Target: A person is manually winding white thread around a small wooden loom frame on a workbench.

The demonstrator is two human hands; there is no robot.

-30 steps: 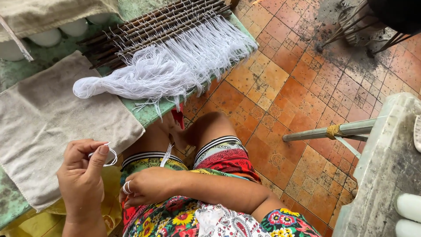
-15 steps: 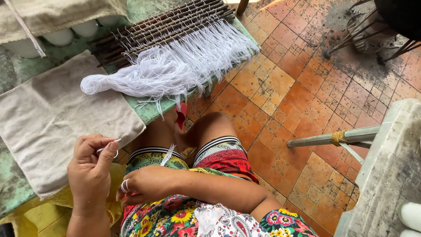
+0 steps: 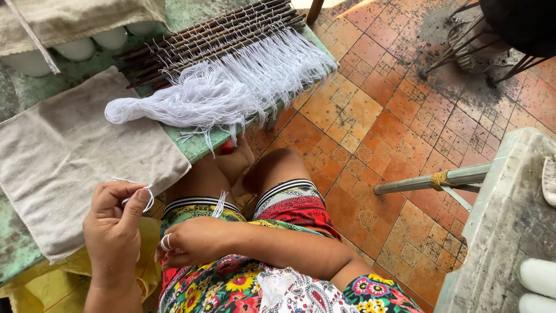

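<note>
My left hand [image 3: 113, 229] is raised at the lower left, pinching a thin white string [image 3: 146, 196] that loops over the thumb and forefinger. My right hand [image 3: 191, 242] rests on my lap over floral-patterned clothing, fingers curled around the same white string, with a short tuft of strands [image 3: 219, 204] sticking up near the knee. A large bundle of white threads [image 3: 214, 95] lies on the green table [image 3: 191, 145], fanned out from a row of dark sticks [image 3: 214, 35].
A beige cloth [image 3: 63, 156] covers the table's left part. White rounded objects [image 3: 75, 49] sit under another cloth at the top left. Orange floor tiles [image 3: 376, 104] spread right. A grey slab [image 3: 504, 232] and a pole [image 3: 428, 181] stand at right.
My left hand has shifted slightly, still pinching the string loop. The camera view has drifted, so the table and thread bundle sit further right. My right hand stays on my lap.
</note>
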